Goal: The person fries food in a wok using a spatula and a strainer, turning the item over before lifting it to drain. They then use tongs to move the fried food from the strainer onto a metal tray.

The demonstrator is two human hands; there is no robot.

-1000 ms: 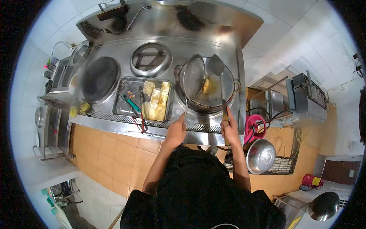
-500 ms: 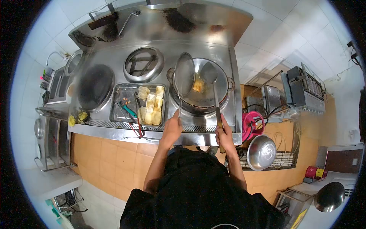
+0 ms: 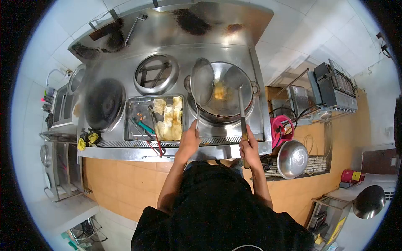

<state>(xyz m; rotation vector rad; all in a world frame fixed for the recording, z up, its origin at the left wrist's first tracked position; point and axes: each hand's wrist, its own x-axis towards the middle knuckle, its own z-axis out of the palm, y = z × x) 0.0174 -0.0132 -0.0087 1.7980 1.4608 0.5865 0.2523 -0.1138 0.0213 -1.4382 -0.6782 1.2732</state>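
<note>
Right now, your hands and the things about them:
Left hand: your left hand (image 3: pixel 189 140) is at the front edge of the desk (image 3: pixel 176 148), its grip closed around the thin handle of the mesh skimmer (image 3: pixel 202 81).
Mesh skimmer: it stands tilted over the left rim of the wok (image 3: pixel 224 92), its round net raised above the oil.
Right hand: your right hand (image 3: pixel 250 147) is at the front right corner of the desk, its grip clamped on the handle end of the ladle (image 3: pixel 235 79).
Ladle: its long handle runs from your hand up over the front rim of the wok, and its bowl sits over the middle of the wok, just right of the skimmer.
Wok: it rests in the right-hand burner of the desk, with a pale yellow piece of food (image 3: pixel 220 90) in the oil between the skimmer and the ladle bowl.
Tray: a steel tray (image 3: pixel 138 121) lies left of the wok near the front edge, holding pale fried pieces (image 3: pixel 171 119) along its right side and tongs (image 3: pixel 144 125) on its left.
Rear burner: an open ring (image 3: pixel 156 74) sits behind the tray.
Left burner: a dark flat pan (image 3: pixel 104 102) covers it.
Beside the desk: a steel bowl (image 3: pixel 292 159) sits upside down on a rack right of your right hand.
</note>
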